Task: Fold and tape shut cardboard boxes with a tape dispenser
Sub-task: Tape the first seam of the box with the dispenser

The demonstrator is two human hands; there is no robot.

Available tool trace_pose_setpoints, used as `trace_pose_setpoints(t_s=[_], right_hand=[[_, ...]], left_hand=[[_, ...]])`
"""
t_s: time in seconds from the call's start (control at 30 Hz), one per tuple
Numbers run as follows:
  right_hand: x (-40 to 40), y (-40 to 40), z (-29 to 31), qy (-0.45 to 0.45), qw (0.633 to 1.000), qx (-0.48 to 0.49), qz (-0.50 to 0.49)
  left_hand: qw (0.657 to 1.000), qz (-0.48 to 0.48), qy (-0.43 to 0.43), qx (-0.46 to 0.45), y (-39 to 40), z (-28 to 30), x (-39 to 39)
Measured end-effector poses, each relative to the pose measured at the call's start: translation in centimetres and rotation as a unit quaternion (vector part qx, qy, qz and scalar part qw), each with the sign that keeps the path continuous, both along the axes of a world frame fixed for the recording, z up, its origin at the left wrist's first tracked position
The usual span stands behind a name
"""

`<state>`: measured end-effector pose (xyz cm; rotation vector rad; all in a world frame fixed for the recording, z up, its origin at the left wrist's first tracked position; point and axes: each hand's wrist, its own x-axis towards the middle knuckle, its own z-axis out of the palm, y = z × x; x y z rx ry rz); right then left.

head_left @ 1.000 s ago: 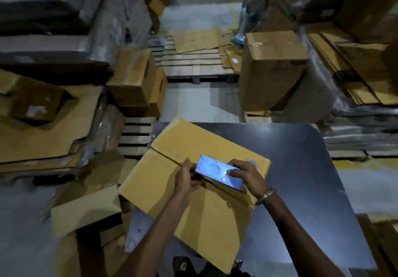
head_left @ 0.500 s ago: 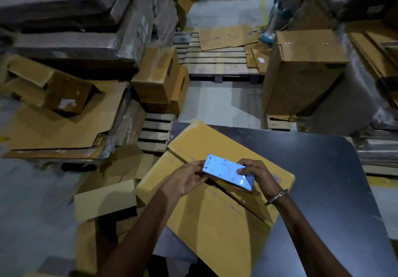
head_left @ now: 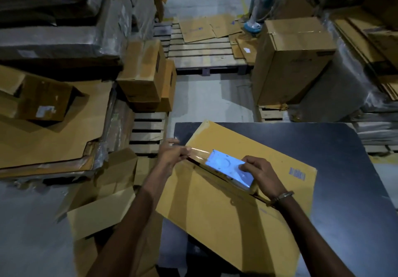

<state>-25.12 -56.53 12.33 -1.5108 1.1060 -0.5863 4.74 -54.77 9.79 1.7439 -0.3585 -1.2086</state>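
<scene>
The box (head_left: 232, 192) lies flat on the counter (head_left: 336, 147), its two flaps closed and meeting at a seam that runs diagonally from the box's far-left edge toward its near-right. My right hand (head_left: 261, 174) is clamped around the dispenser (head_left: 229, 172), which sits on that seam at about mid-length. My left hand (head_left: 172, 153), at the box's left edge, pinches the free end of the tape (head_left: 197, 153). The tape is drawn out between the two grips, lying along the seam's line and just above it. The left grip is nearer the seam's starting end; the dispenser lies to its right. Judgement: the tape end needs pressing over the box's left edge, then the dispenser should travel along the seam toward me. Misalignment with the seam is the main risk.
</scene>
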Motion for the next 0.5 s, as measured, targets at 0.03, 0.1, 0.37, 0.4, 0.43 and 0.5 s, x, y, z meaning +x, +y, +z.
trace_pose_setpoints(t_s=[0.03,0.1,0.37,0.4,0.43,0.5], right_hand=[[-0.3,0.1,-0.4,0.005,1.0,-0.001,-0.01],[-0.4,0.3,-0.9,0.024,0.999,0.012,-0.018],[5.2,0.8,-2.5,0.164,0.986,-0.038,-0.003],[5.6,0.9,-2.8,0.178,0.983,-0.042,-0.008],[5.8,1.1,-3.1,0.189,0.981,-0.047,-0.013],[6.0,1.2,-3.5,0.195,0.979,-0.054,-0.021]], left_hand=[[1.0,0.008,-0.012,-0.006,0.2,0.0,1.2],[1.0,0.001,-0.025,-0.01,0.8,0.3,2.8],[0.997,0.059,-0.035,-0.025,0.9,-1.9,4.5],[0.998,0.055,-0.04,-0.017,0.9,-2.5,4.5],[0.998,0.054,-0.037,-0.015,0.8,-3.1,4.5],[0.998,0.058,-0.022,-0.016,0.5,-4.1,4.6]])
